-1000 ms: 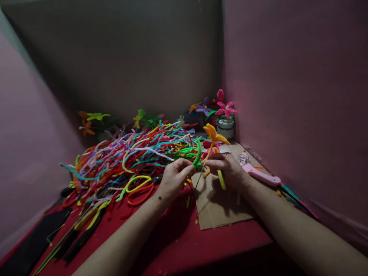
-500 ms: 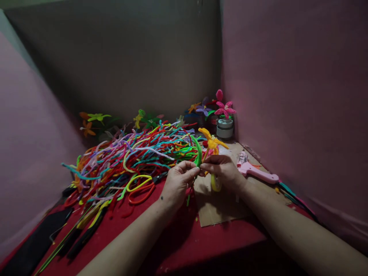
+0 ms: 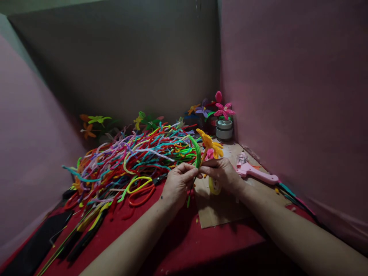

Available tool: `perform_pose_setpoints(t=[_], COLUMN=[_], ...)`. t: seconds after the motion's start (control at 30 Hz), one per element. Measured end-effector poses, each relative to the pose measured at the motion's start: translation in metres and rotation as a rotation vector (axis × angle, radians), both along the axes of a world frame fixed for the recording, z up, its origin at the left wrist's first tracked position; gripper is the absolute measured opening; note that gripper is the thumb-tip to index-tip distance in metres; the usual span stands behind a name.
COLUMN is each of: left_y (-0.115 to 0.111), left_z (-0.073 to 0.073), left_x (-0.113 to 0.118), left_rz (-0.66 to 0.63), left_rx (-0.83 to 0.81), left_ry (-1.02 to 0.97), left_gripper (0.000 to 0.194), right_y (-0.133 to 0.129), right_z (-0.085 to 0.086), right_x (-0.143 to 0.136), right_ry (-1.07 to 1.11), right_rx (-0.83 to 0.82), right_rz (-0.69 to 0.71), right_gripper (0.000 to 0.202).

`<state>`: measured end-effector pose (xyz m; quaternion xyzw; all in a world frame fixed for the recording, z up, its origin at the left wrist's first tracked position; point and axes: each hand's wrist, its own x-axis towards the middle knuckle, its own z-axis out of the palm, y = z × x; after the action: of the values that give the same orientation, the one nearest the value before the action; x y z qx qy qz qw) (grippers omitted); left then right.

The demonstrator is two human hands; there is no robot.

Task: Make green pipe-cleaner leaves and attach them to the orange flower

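Observation:
My left hand (image 3: 180, 182) pinches a curved green pipe-cleaner leaf (image 3: 196, 148) near its base, and a thin green end (image 3: 188, 201) hangs below the fingers. Close against it, my right hand (image 3: 220, 173) is closed on the stem of an orange-yellow pipe-cleaner flower (image 3: 211, 143), whose petals stand above the fingers. The fingertips of both hands meet where leaf and stem come together; the exact join is hidden. Under my right hand lies a yellow object (image 3: 214, 186), partly covered.
A big heap of coloured pipe cleaners (image 3: 143, 153) lies left, with scissors (image 3: 140, 191) and pliers (image 3: 89, 230) in front. A pink glue gun (image 3: 257, 172) rests on cardboard (image 3: 224, 214) at right. Finished flowers, one in a grey pot (image 3: 224, 130), stand along the back wall.
The flower has turned in my right hand, its head now facing more to the right and away. Both hands stay pressed together in nearly the same place.

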<state>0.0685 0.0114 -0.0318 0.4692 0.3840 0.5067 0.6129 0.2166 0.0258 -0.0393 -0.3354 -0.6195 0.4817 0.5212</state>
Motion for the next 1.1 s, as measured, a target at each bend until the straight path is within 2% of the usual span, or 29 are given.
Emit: perform_pose_setpoints(t=[0.23,0.37,0.6,0.7,0.97,1.1], left_y=[-0.001,-0.001,-0.005,-0.008,-0.012,-0.013], left_z=[0.007,0.008,0.007,0.007,0.006,0.006], left_x=[-0.005,-0.008,-0.002,0.001,0.007,0.008], left_rz=[-0.127,-0.148,-0.032,-0.049,-0.020,0.042], left_rx=[-0.050,-0.062,-0.063,-0.094,-0.064,-0.025], left_ry=[-0.061,-0.050,-0.065,-0.110,-0.100,-0.078], left_gripper=[0.017,0.016,0.018,0.016,0.019,0.019], right_y=[-0.002,-0.002,0.001,0.001,-0.003,-0.004], right_z=[-0.001,-0.002,-0.005,-0.007,-0.003,0.001], right_x=[0.001,0.001,-0.001,-0.001,-0.002,-0.001], right_ry=[0.131,0.156,0.202,0.202,0.092,0.035], right_rx=[-0.115,-0.120,-0.097,-0.070,-0.038,-0.020], right_rz=[0.053,0.050,0.039,0.060,-0.035,0.003], right_gripper=[0.021,0.022,0.017,0.012,0.012,0.017])
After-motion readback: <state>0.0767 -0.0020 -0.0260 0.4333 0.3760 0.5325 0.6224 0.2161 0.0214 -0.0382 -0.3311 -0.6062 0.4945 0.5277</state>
